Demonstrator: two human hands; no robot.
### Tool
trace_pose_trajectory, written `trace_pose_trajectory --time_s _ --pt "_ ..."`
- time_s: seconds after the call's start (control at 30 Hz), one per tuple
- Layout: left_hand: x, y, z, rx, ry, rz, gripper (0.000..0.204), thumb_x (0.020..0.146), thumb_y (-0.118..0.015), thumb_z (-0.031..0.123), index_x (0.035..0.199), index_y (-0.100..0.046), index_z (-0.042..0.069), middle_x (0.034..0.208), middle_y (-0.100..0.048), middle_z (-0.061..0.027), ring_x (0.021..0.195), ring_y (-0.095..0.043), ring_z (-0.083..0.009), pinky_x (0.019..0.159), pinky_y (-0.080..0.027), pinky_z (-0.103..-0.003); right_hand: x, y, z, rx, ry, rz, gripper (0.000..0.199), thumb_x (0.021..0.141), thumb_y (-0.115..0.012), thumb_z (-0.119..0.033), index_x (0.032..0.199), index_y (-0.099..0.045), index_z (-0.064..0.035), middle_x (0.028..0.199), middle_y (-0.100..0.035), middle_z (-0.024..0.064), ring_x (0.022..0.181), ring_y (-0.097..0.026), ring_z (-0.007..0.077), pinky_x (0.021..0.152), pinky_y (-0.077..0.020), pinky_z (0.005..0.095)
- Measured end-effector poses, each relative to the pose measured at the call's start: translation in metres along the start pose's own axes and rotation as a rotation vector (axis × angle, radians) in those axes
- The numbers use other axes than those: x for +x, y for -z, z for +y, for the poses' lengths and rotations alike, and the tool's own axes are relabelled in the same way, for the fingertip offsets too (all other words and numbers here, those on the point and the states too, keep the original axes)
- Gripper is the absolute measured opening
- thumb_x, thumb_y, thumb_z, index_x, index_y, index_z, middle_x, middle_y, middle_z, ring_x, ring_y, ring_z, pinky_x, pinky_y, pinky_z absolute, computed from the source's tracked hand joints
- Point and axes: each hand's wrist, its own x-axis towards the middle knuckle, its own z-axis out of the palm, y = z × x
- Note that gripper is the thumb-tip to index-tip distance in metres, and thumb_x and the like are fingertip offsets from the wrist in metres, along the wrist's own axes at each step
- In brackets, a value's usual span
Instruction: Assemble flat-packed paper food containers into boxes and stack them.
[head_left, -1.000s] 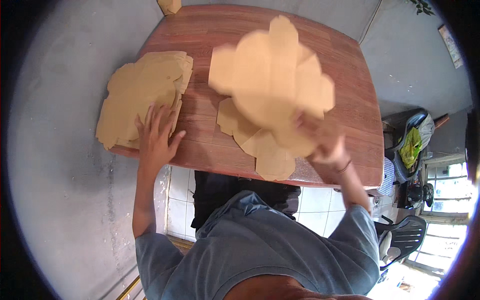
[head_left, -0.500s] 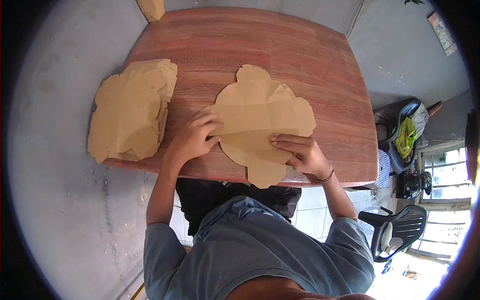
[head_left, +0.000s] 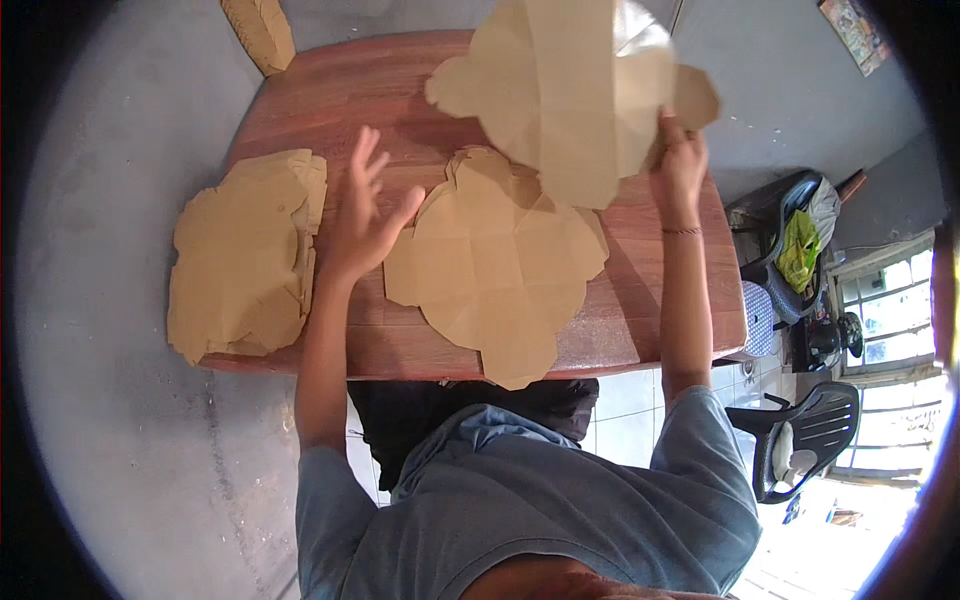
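Observation:
My right hand point(head_left: 683, 160) is raised over the table's far right, its fingers closed on the edge of a brown cardboard cutout point(head_left: 575, 95). That flat sheet has rounded lobes and straight creases, and hangs in the air, partly out of the top of the view. Below it, in front of me, more brown cardboard cutouts point(head_left: 500, 270) of the same lobed kind lie flat on the table, edges overlapping. My left hand point(head_left: 368, 215) is lifted just left of them, fingers spread and holding nothing. Farther left rests a thick stack of brown cardboard cutouts point(head_left: 245, 255).
The table point(head_left: 380, 85) has a reddish wood-grain top and meets a grey wall point(head_left: 110, 200) at the left. A brown cardboard piece point(head_left: 258, 35) stands at the far left corner. At the right are a dark plastic chair point(head_left: 810, 440) and a green bag point(head_left: 800, 250).
My right hand has lifted a cardboard cutout up and away to the far right, uncovering those beneath. My left hand has come off the cardboard and spread its fingers.

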Motion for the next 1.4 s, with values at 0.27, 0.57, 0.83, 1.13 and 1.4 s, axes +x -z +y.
trace_pose_trajectory --time_s 0.27,0.57,0.83,1.13,1.4 --pt "0.016 -0.037 -0.067 -0.125 0.111 -0.004 0.075 0.100 -0.070 0.028 0.157 -0.029 0.002 0.155 -0.042 -0.0241 0.124 -0.063 -0.0310 0.105 -0.053 -0.044 -0.023 0.022 0.089 -0.047 -0.549 -0.044 0.033 0.102 -0.061 -0.011 0.128 -0.056 0.0093 0.120 -0.067 0.0134 0.106 -0.068 0.0214 0.088 -0.0565 0.0348" --pt "0.003 -0.041 -0.078 0.389 -0.120 -0.150 0.049 0.092 -0.075 0.031 0.131 -0.063 0.004 0.135 -0.063 -0.0131 0.124 -0.060 -0.0336 0.108 -0.046 -0.045 -0.008 0.035 0.077 0.135 -0.461 0.075 0.034 0.102 -0.060 -0.009 0.131 -0.054 0.0087 0.122 -0.065 0.0124 0.108 -0.066 0.0230 0.088 -0.0572 0.0374" --pt "-0.004 -0.045 -0.066 0.492 -0.136 -0.241 0.050 0.090 -0.077 0.032 0.130 -0.064 0.004 0.132 -0.062 -0.0123 0.129 -0.052 -0.0332 0.110 -0.043 -0.045 -0.004 0.037 0.054 0.155 -0.134 0.174 0.029 0.102 -0.062 -0.008 0.128 -0.058 0.0041 0.120 -0.067 0.0095 0.106 -0.066 0.0200 0.090 -0.0562 0.0351" --pt "0.006 -0.028 -0.080 0.533 -0.128 0.092 0.032 0.099 -0.065 0.023 0.125 -0.065 0.005 0.120 -0.069 -0.0138 0.110 -0.064 -0.0326 0.098 -0.050 -0.046 -0.068 -0.008 -0.047 -0.511 0.187 -0.936 0.017 0.077 -0.069 0.003 0.092 -0.078 0.0040 0.098 -0.078 0.0164 0.094 -0.074 0.0284 0.081 -0.0591 0.0361" --pt "0.003 -0.014 -0.069 0.325 0.319 -0.023 0.029 0.101 -0.063 0.030 0.113 -0.069 0.004 0.097 -0.076 -0.0155 0.079 -0.073 -0.0318 0.073 -0.056 -0.041 -0.094 -0.025 -0.030 -0.731 -0.297 -1.619 0.033 0.074 -0.079 -0.005 0.107 -0.080 -0.0043 0.124 -0.073 0.0117 0.109 -0.071 0.0287 0.095 -0.0556 0.0356"
